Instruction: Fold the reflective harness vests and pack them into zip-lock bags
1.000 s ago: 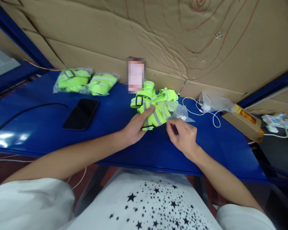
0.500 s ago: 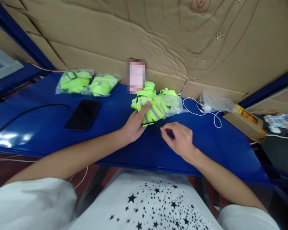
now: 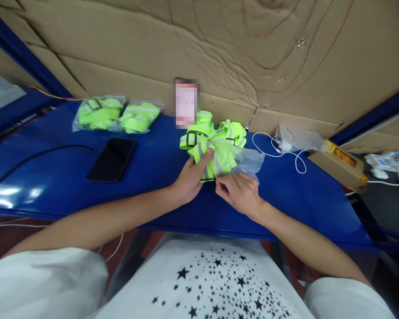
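Fingers of the left hand [image 3: 190,179] are bent around a bundle of yellow-green strap [image 3: 204,165] with grey stripes: the thumb lies on top of it, and the other fingers go below, where they are mostly hidden. Thumb and forefinger of the right hand [image 3: 241,192] are brought narrow, tip to tip, at the near edge of a clear bag [image 3: 249,160], and they appear to pinch its film; the exact contact is too small to see. This bag covers the right part of the bundle, and its loose end spreads toward the right.

The bundle is at about the middle of the blue worktop [image 3: 302,199], between its front and back edges. Just behind it, toward the back edge, are more loops of the same kind of strap [image 3: 232,129], with a black buckle [image 3: 191,139] at the left side; I cannot tell if they are one piece with the bundle.

At the back edge, a blurred upright panel [image 3: 186,103] stands before the cardboard wall [image 3: 119,44]. Near the back left corner, two filled bags [image 3: 139,117] of similar strap lie side by side, and a black phone [image 3: 111,159] is nearer to the front edge. Toward the back right corner there are a white cable [image 3: 278,151], another clear bag [image 3: 301,139] and a brown box [image 3: 337,170] at the right edge.
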The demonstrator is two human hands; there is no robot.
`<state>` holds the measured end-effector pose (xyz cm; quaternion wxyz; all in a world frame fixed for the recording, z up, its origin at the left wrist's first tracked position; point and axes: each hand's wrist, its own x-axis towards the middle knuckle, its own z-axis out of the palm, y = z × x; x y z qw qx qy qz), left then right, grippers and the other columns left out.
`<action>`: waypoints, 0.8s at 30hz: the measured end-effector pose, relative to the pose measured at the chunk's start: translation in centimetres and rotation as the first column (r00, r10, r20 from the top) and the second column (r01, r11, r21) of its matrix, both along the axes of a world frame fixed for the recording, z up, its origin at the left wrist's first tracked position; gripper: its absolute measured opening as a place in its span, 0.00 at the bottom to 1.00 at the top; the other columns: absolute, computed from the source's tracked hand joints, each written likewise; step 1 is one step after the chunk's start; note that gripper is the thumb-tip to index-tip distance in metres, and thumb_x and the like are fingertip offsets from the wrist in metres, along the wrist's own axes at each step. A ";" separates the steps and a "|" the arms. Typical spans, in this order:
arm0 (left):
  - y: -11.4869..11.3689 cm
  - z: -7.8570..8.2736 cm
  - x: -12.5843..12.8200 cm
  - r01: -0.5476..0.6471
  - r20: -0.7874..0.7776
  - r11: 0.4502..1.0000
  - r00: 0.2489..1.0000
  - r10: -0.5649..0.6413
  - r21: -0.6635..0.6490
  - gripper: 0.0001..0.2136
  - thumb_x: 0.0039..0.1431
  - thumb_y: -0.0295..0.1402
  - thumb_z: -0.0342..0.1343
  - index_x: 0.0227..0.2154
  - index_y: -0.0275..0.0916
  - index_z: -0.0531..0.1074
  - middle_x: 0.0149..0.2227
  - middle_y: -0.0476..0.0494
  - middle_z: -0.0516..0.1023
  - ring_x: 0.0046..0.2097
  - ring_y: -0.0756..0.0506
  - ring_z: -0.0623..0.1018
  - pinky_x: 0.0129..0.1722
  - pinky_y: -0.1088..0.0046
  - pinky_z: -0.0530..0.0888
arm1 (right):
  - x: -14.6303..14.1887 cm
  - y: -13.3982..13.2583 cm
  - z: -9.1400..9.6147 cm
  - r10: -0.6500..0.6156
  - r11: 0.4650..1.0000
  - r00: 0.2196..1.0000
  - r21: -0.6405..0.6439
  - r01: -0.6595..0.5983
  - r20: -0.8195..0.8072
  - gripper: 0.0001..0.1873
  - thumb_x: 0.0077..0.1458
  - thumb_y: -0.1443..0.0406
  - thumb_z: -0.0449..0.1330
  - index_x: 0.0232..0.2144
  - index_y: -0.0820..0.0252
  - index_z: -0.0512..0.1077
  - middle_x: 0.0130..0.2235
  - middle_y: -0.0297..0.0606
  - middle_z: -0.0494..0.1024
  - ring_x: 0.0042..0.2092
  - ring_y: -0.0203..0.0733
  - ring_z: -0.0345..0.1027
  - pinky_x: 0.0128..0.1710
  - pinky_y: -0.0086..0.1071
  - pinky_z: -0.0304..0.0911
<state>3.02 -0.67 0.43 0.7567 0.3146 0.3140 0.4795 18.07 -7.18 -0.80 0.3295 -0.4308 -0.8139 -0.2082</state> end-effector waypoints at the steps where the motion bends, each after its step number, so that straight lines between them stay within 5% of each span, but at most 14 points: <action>1: 0.2 -0.1 0.0 0.007 -0.002 1.000 1.000 -0.007 -0.007 0.18 0.58 0.38 0.68 0.49 0.36 0.77 0.52 0.39 0.82 0.54 0.40 0.81 0.58 0.62 0.77 | -0.1 0.0 0.1 0.007 1.000 1.000 -0.008 -0.007 -0.007 0.08 0.65 0.69 0.58 0.32 0.58 0.73 0.25 0.30 0.78 0.26 0.34 0.71 0.29 0.33 0.59; 6: 1.3 -0.4 -0.6 0.146 -0.049 0.987 0.989 -0.143 0.066 0.20 0.54 0.40 0.70 0.48 0.37 0.78 0.48 0.39 0.83 0.51 0.39 0.82 0.56 0.60 0.78 | 2.3 -0.3 1.7 0.002 1.000 0.990 -0.007 -0.003 -0.143 0.05 0.64 0.64 0.62 0.42 0.56 0.74 0.36 0.35 0.83 0.36 0.40 0.77 0.38 0.35 0.66; 9: 1.2 -0.5 -1.1 0.264 -0.168 0.944 0.958 -0.232 0.200 0.23 0.52 0.41 0.72 0.50 0.40 0.77 0.48 0.40 0.83 0.53 0.37 0.81 0.55 0.60 0.77 | 4.2 -0.1 2.9 -0.093 0.996 0.970 -0.008 0.093 -0.226 0.18 0.62 0.58 0.64 0.53 0.56 0.71 0.49 0.45 0.81 0.52 0.52 0.75 0.52 0.46 0.65; 11: 1.0 -0.5 -1.4 0.309 -0.272 0.892 0.936 -0.223 0.331 0.24 0.50 0.40 0.73 0.49 0.41 0.78 0.48 0.41 0.82 0.55 0.36 0.79 0.57 0.60 0.74 | 4.9 0.3 3.2 -0.069 0.986 0.978 -0.164 0.037 -0.197 0.28 0.62 0.54 0.63 0.61 0.56 0.65 0.56 0.48 0.77 0.58 0.55 0.71 0.57 0.50 0.64; 16: 1.0 -0.9 -1.9 0.298 -0.423 0.644 0.905 0.044 0.704 0.19 0.55 0.37 0.69 0.50 0.42 0.77 0.56 0.39 0.73 0.64 0.37 0.68 0.69 0.61 0.61 | 5.1 0.9 2.3 0.061 0.886 0.969 -0.434 -0.164 -0.241 0.29 0.64 0.53 0.61 0.63 0.56 0.64 0.58 0.45 0.77 0.58 0.49 0.73 0.56 0.43 0.69; 21: 1.6 -2.0 -2.1 0.355 -0.445 0.353 0.868 0.219 0.866 0.25 0.63 0.38 0.63 0.60 0.42 0.64 0.59 0.37 0.69 0.62 0.37 0.69 0.66 0.54 0.64 | 4.7 0.6 1.9 0.068 0.908 0.963 -0.383 -0.167 -0.259 0.31 0.65 0.51 0.59 0.64 0.58 0.63 0.59 0.48 0.76 0.58 0.50 0.72 0.57 0.44 0.70; 24: 1.6 -2.4 -2.4 0.311 -0.376 0.224 0.848 0.374 0.924 0.27 0.64 0.37 0.61 0.62 0.43 0.59 0.58 0.36 0.68 0.61 0.39 0.71 0.62 0.57 0.69 | 4.4 0.4 1.9 0.063 0.941 0.977 -0.313 -0.127 -0.206 0.34 0.64 0.48 0.57 0.65 0.58 0.61 0.58 0.49 0.76 0.58 0.54 0.72 0.57 0.48 0.69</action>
